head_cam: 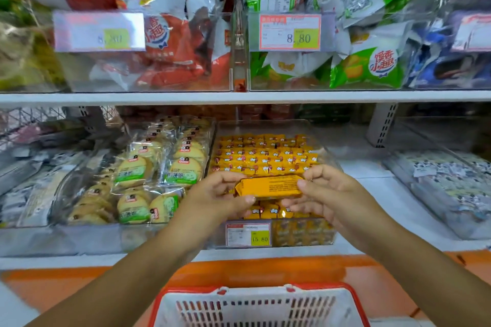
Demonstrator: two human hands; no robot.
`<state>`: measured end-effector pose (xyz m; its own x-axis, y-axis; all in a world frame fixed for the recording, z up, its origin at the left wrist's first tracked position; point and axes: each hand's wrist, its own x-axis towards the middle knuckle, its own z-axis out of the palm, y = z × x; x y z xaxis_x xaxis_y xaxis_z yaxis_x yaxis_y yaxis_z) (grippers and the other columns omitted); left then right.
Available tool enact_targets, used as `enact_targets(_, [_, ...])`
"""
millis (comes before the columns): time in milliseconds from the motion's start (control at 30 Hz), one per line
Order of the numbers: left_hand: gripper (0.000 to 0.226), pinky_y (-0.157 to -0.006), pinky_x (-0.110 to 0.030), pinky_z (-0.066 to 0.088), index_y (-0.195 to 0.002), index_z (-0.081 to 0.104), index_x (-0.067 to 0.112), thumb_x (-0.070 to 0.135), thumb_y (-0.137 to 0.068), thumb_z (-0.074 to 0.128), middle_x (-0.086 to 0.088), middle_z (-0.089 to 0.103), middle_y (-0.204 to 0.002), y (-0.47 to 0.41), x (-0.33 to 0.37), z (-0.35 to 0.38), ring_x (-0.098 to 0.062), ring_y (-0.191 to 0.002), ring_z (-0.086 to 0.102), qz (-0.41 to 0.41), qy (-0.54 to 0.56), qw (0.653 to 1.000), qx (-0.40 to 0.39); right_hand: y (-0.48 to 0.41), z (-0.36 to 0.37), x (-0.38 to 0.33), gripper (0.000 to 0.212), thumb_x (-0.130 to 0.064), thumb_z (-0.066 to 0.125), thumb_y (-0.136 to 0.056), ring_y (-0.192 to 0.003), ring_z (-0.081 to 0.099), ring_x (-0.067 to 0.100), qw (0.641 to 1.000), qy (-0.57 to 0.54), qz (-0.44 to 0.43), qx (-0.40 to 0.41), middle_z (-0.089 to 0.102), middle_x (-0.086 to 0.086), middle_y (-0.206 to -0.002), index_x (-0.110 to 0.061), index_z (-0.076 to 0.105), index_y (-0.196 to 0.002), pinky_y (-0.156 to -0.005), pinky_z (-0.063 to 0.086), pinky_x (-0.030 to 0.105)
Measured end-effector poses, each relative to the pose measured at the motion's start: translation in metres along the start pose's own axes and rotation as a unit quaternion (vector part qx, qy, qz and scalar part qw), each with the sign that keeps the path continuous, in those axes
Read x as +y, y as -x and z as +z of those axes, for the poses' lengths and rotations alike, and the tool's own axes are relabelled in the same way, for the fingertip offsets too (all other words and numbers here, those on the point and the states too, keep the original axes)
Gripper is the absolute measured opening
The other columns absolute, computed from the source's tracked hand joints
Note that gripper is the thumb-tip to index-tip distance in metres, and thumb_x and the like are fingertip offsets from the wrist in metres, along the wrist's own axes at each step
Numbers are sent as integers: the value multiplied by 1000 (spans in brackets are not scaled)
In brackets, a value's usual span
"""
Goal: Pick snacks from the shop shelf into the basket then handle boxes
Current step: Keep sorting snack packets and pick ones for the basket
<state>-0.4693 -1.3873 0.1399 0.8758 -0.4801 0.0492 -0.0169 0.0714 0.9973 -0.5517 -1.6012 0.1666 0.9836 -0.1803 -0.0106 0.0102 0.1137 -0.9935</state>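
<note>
Your left hand (212, 199) and right hand (329, 194) pinch the ends of the orange snack pack (268, 188) over its clear bin (265, 127). Biscuit packs (183, 167) lie left, the basket (239, 310) near you, the white shelf (372, 170) beneath.

A snack aisle in a shop, seen at the shelves.
White shelf boards (239, 97) carry clear plastic bins (148, 82) heaped with wrapped snacks: red packets (170, 42) on the upper left, green packets (366, 66) to their right, biscuit packs (148, 167) and rows of small yellow sweets (265, 154) on the lower shelf. Printed price tags (289, 32) are clipped to the bin fronts, reading 8.80 on the upper shelf and 15.80 on the lower one. A shopping basket (354, 300) with a red rim and white slotted walls sits nearest, below the shelves.
</note>
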Motion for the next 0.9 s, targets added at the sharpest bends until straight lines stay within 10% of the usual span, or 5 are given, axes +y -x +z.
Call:
enact_targets(400, [34,-81,-31,60,-120,67,18,19,-87,58,-7,75,-109,-5,2,-9,-23,-101,72,1,29,1000,12,-12,-12,-1,32,-10,64,-77,-99,72,37,996,-52,20,-64,74,15,-90,-2,53,-106,-74,60,26])
enact_targets(900, [17,-67,-28,60,-107,65,19,8,-95,59,-6,74,-83,5,8,6,-20,-78,73,84,-26,993,80,-8,-3,8,13,-4,65,-88,-87,74,34,997,15,-55,45,74,6,-110,-15,58,-88,-81,58,42])
